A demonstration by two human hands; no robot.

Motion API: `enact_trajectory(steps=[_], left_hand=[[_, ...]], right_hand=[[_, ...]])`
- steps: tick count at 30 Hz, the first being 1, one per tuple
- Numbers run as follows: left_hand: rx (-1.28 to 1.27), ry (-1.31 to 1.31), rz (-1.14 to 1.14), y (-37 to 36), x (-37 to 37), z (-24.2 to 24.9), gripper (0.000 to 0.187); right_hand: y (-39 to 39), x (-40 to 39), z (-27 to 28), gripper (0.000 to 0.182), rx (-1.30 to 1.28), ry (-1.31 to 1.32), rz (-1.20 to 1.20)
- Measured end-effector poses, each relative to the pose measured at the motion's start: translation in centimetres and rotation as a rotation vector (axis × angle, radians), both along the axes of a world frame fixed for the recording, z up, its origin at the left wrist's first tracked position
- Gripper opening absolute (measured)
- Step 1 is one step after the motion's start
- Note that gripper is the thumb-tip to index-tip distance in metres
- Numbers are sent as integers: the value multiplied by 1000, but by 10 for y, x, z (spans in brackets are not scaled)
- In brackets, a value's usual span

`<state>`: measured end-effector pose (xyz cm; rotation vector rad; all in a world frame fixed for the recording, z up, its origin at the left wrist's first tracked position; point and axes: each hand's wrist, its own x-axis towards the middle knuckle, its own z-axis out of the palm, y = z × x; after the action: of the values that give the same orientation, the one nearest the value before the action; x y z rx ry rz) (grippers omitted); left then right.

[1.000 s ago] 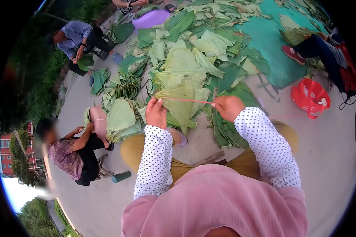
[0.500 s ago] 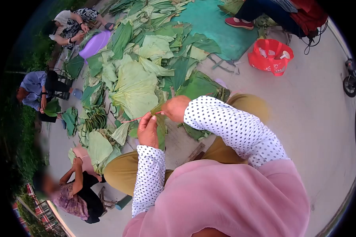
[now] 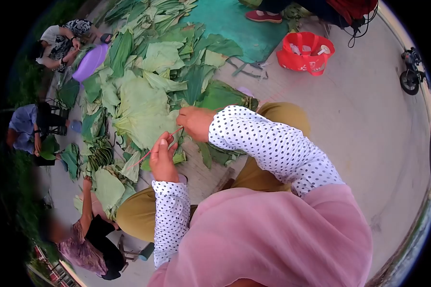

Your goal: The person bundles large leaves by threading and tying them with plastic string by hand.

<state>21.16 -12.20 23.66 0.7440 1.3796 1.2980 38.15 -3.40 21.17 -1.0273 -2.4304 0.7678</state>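
A thin red string (image 3: 142, 159) runs slantwise between my hands, its loose end trailing to the lower left. My left hand (image 3: 163, 161) pinches it between thumb and fingers. Higher up and to the right, my right hand (image 3: 196, 123) has closed fingers on the string's other stretch, palm down. Just beyond my hands lies a large pale green lotus leaf (image 3: 141, 111), spread flat with its veins showing. A darker folded leaf bundle (image 3: 222, 97) rests beyond my right wrist. Some leaf ends below my hands are partly covered by my fingers.
Heaped leaves (image 3: 160, 57) spread over a teal sheet (image 3: 244, 40). A red bag (image 3: 305, 60) stands at the upper right, near a seated person's red shoe (image 3: 263, 17). A purple basin (image 3: 90, 62) and several seated people are on the left. A motorbike (image 3: 410, 76) stands far right.
My hands have drawn further apart along the string, the right one moving up. The whole view has shifted, carrying the scene leftward. The person at lower left has reached an arm toward the leaves.
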Motion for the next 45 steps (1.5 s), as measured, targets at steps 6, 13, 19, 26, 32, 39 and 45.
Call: enact_trajectory(steps=[6,13,19,26,32,39,45], left_hand=[[2,-31,0,-7,-21,3,33],[-27,-38,-28,-9,-27,-8,31],[-16,-78,-103,-15,-42,-26,29],[5,-261,-305,-19,-98,-57,23],[-422,33,278,48,-219,-166,45],[-389,789,229,134,-273,-274,58],[-549,1156,-51,177,-263,-248,52]], right_hand=[[24,41,-23,33,-169,-537,-5],[29,59,-63,50,-163,-958,-19],[-12,-11,-55,44,-223,82,116],[-32,-25,-15,17,-214,157,11],[-31,-57,-4,14,-254,207,13],[-33,-60,2,11,-414,191,-13],[-19,-70,-5,11,-444,182,-22]])
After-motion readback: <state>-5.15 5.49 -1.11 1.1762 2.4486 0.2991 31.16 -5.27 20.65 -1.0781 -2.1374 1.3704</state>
